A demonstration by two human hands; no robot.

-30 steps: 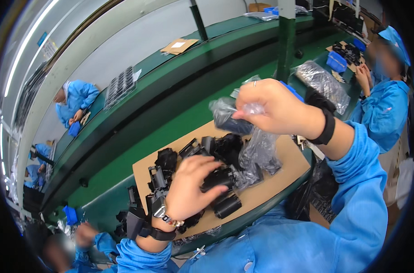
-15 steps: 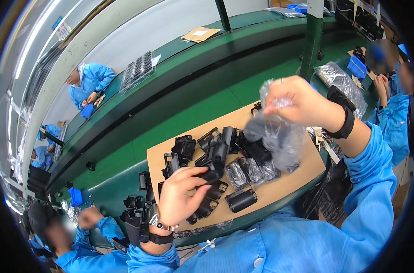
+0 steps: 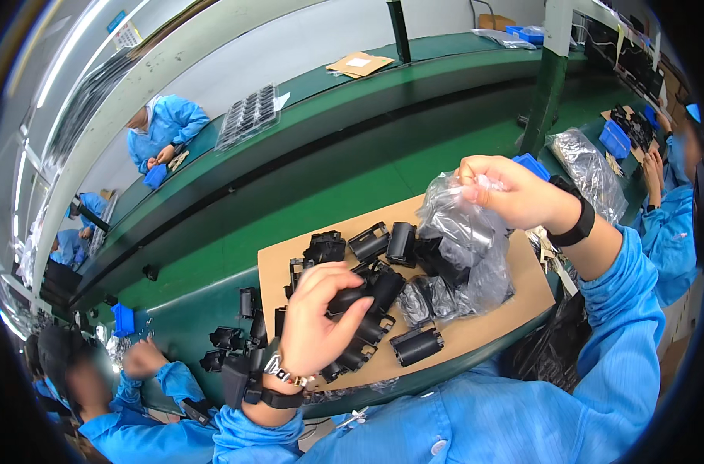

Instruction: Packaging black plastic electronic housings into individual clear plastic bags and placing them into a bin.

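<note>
My right hand (image 3: pixel 500 188) pinches the gathered top of a clear plastic bag (image 3: pixel 483 271). The bag hangs down to the cardboard, and several black parts show through its lower end. My left hand (image 3: pixel 315 313) is curled round a black plastic part (image 3: pixel 347 298), its thumb and fingers on either side, close above the pile. Loose black plastic housings lie about on the brown cardboard sheet (image 3: pixel 514 298), among them one near the front edge (image 3: pixel 417 346) and one behind the pile (image 3: pixel 401 244).
More black parts (image 3: pixel 226 337) lie on the green bench left of the cardboard. Co-workers in blue sit at left (image 3: pixel 147 421) and right (image 3: pixel 673 232); another (image 3: pixel 166 131) works across the aisle. A green post (image 3: pixel 543 100) rises beyond my right hand. A blue bin (image 3: pixel 531 165) stands behind it.
The bag has settled lower, its bottom now on the cardboard, with my right hand still holding its top. My left hand has shifted slightly, and its black part is lower and more enclosed.
</note>
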